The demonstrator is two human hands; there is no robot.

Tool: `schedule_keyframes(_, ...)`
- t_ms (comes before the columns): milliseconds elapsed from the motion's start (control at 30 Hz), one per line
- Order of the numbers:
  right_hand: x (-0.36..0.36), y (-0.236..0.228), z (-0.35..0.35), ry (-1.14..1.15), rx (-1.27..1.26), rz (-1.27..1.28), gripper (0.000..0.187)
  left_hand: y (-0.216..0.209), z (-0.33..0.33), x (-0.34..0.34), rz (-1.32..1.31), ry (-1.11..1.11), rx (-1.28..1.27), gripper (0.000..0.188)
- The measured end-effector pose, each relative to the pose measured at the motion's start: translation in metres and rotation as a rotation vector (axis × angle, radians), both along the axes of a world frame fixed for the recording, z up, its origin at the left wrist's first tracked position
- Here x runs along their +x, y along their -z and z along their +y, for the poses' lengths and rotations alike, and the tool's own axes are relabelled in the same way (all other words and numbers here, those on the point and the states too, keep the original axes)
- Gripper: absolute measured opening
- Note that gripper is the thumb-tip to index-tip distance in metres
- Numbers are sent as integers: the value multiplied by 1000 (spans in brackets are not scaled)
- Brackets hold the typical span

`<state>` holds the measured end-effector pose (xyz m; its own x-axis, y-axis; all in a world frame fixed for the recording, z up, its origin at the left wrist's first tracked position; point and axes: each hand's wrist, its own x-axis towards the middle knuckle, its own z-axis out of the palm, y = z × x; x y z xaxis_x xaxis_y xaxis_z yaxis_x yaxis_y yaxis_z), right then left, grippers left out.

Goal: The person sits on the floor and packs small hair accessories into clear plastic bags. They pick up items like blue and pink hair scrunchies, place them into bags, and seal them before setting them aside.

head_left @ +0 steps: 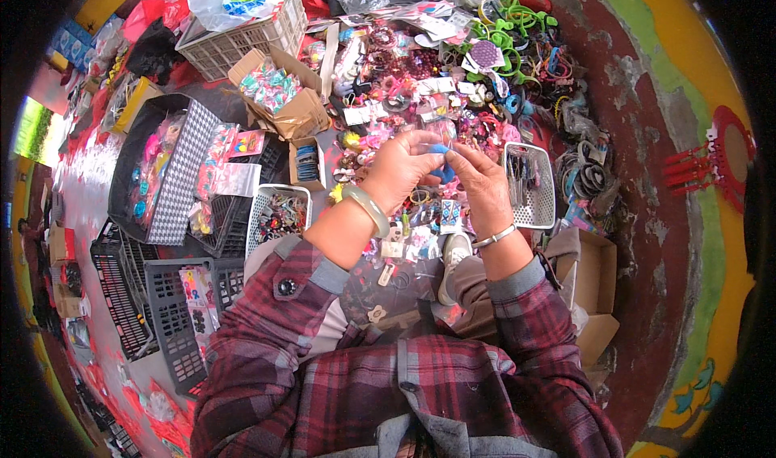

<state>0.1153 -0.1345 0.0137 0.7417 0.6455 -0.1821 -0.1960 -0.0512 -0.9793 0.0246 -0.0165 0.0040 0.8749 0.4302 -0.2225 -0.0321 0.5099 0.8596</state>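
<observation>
Both hands meet in the middle of the view over a spread of hair accessories (428,78). My left hand (402,167), with a pale bangle on its wrist, is closed in a pinch on a small blue item (444,172); its exact kind is too small to make out. The fingertips of my right hand (485,187) close on the same blue item from the other side. A thin, light strand seems to rise above the fingers. Directly below the hands lie small packets and a blue-and-white patterned card (450,215).
White baskets flank my hands: one (279,189) of small pieces at left, one (529,215) at right. Beyond stand a cardboard box (303,118) of packets and a beige crate (234,46). Green headbands (517,21) lie far right. A houndstooth bin (182,187) and dark crates (174,329) stand left.
</observation>
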Motion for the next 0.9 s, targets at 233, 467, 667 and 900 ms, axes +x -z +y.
schedule_keyframes(233, 5, 7, -1, 33, -14, -154, 23, 3, -7, 5, -21, -29, 181, 32)
schedule_keyframes(467, 5, 11, 1, 100, -58, -800, 9, 2, -5, 2, -49, 39, 92, 29)
schedule_keyframes(667, 14, 11, -1, 148, -61, -637, 7, -13, 1, -4, -119, 140, -189, 32)
schedule_keyframes(900, 17, 9, 0, 71, 42, -494, 9, -9, 2, -2, -117, 192, -199, 27)
